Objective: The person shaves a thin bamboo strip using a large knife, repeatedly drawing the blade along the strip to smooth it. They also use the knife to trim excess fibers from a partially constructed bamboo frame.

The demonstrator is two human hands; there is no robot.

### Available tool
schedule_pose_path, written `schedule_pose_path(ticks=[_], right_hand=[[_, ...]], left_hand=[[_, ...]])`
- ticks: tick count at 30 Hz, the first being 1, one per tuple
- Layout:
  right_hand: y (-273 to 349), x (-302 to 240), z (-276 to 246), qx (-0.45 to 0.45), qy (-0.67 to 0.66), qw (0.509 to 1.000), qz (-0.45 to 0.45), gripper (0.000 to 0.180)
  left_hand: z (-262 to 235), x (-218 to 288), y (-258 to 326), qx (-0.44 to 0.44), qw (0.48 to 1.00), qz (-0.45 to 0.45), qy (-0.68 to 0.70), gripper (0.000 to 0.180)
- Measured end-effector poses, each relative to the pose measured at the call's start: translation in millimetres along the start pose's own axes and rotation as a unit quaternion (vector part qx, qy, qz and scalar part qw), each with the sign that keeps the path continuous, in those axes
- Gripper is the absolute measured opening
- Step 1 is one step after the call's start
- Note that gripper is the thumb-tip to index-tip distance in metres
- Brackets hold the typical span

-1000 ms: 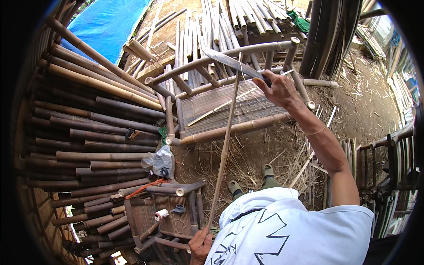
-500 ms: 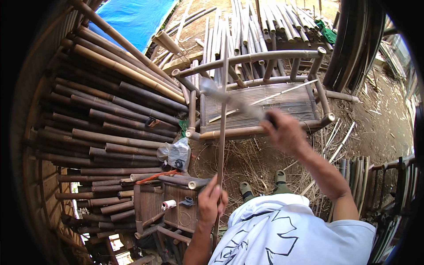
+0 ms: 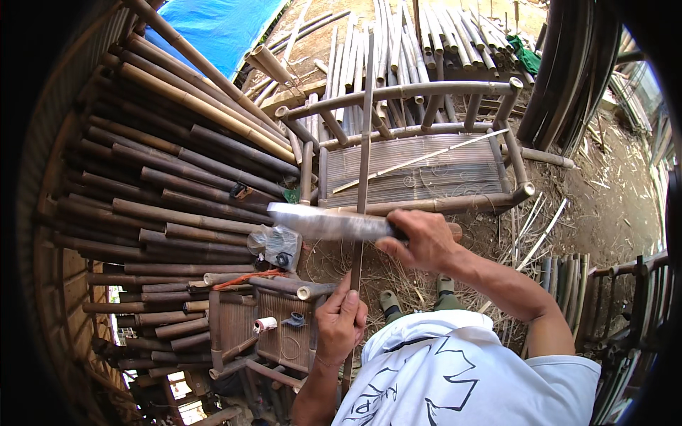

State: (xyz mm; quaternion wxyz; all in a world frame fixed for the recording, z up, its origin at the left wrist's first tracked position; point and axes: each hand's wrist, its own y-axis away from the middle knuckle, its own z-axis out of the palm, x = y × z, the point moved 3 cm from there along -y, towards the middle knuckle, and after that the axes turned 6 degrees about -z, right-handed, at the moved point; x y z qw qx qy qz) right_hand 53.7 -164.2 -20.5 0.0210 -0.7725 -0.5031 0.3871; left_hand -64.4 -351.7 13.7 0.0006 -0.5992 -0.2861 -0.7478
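Upright in my left hand (image 3: 341, 323) stands a long, narrow bamboo strip (image 3: 364, 156), with the fingers closed round its lower part. My right hand (image 3: 426, 240) grips the handle of a machete (image 3: 330, 223). The wide blade, smeared by motion, points left and lies across the strip in this view, above my left hand. Whether the edge touches the strip I cannot tell. Behind the strip is a bamboo bench (image 3: 419, 167) with a slatted seat, and a thin pale strip (image 3: 419, 161) lies slantwise on that seat.
Dark bamboo poles (image 3: 163, 192) are stacked at the left. A smaller bamboo seat (image 3: 284, 334) holds a white roll (image 3: 265, 324). Beside it is a clear plastic bag (image 3: 278, 245). Pale poles (image 3: 398, 50) and a blue tarp (image 3: 213, 32) lie farther off; shavings litter the ground.
The machete has swung down and nearer, from pointing up and left to lying nearly level across the strip. My right hand moved down and slightly left; my left hand keeps its hold.
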Motion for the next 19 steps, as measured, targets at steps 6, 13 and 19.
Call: schedule_pose_path(ticks=[6, 13, 19], right_hand=[[9, -23, 6, 0.100, 0.006, 0.987, -0.124, 0.057], [3, 8, -11, 0.096, -0.027, 0.995, -0.014, 0.048], [10, 58, -16, 0.104, -0.080, 0.984, 0.116, 0.052]], left_hand=[[-7, -10, 13, 0.008, 1.000, -0.001, -0.020, 0.041], [0, -15, 31, -0.015, 0.999, -0.046, 0.015, 0.042], [-5, -29, 43, -0.035, 0.998, -0.059, -0.015, 0.044]])
